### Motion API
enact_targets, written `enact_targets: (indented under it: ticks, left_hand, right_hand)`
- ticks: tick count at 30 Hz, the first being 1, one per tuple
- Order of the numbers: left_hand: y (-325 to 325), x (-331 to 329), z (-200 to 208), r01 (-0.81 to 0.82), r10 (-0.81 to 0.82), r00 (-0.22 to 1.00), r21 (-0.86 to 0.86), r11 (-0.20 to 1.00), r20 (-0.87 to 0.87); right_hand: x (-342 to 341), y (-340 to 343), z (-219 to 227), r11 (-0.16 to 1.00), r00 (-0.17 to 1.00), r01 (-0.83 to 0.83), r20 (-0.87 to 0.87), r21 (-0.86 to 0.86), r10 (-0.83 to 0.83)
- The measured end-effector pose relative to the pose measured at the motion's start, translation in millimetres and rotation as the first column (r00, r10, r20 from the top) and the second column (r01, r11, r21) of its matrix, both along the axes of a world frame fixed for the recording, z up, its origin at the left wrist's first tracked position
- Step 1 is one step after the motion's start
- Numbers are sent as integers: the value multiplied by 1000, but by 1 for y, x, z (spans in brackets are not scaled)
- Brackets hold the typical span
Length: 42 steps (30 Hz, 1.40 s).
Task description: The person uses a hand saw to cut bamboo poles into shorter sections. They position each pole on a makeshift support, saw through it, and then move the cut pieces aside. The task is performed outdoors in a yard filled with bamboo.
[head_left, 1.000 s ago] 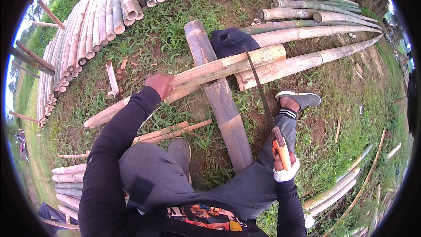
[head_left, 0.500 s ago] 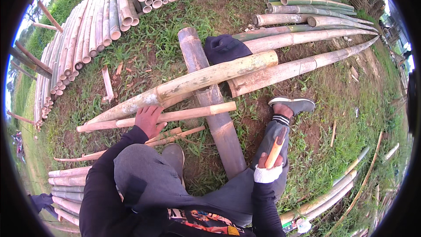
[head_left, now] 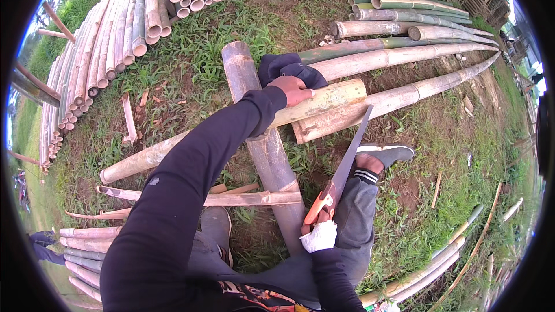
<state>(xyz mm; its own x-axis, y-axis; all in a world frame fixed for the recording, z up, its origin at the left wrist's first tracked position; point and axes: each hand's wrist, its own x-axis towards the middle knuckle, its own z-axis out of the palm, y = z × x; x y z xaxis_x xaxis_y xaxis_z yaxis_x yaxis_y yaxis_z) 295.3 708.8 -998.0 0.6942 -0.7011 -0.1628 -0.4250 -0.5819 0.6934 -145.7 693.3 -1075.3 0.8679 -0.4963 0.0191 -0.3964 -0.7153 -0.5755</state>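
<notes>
My left hand (head_left: 293,90) is closed over the upper part of a thick pale bamboo pole (head_left: 341,96), close to its right end. Beside the fingers lies a dark cloth (head_left: 292,69). The pole rests across a dark, weathered bamboo log (head_left: 272,153), and my left forearm hides its middle. My right hand (head_left: 318,232), with a white band at the wrist, grips a hand saw (head_left: 341,176) by its orange handle. Its blade points up and away, the tip near the pole's right end. A split bamboo strip (head_left: 254,199) lies nearer me, across the same log.
Large stacks of cut bamboo (head_left: 107,40) stand at the far left and back. Several long poles (head_left: 404,55) lie to the right on the grass. Bamboo pieces (head_left: 87,242) lie at lower left. My right shoe (head_left: 386,155) is beside the saw blade.
My left hand has moved from the thinner bamboo strip to the thick pole, up and right. The strip now lies nearer me. The saw has swung so its blade points away from me.
</notes>
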Motion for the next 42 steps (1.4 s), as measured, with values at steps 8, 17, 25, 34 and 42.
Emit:
enact_targets:
  ticks: [8,17,25,34,42]
  left_hand:
    - [14,25,36,-295,373,921,-418,859,116]
    - [76,-5,299,233,213,781,-590,773,588]
    - [124,-154,349,342,-39,662,-255,905,748]
    - [203,-173,322,343,-345,822,88,935,454]
    - [146,-241,277,490,-258,767,-276,827,587]
  right_hand:
    - [-8,-5,-3,998,1000,-17,-25,52,18]
    - [42,-10,86,988,899,145,426,-59,-106]
    - [139,19,268,854,533,364,835,-372,136]
    - [59,-1,265,907,768,-155,625,391,-138]
    - [51,-1,356,944,831,-144,482,-296,278]
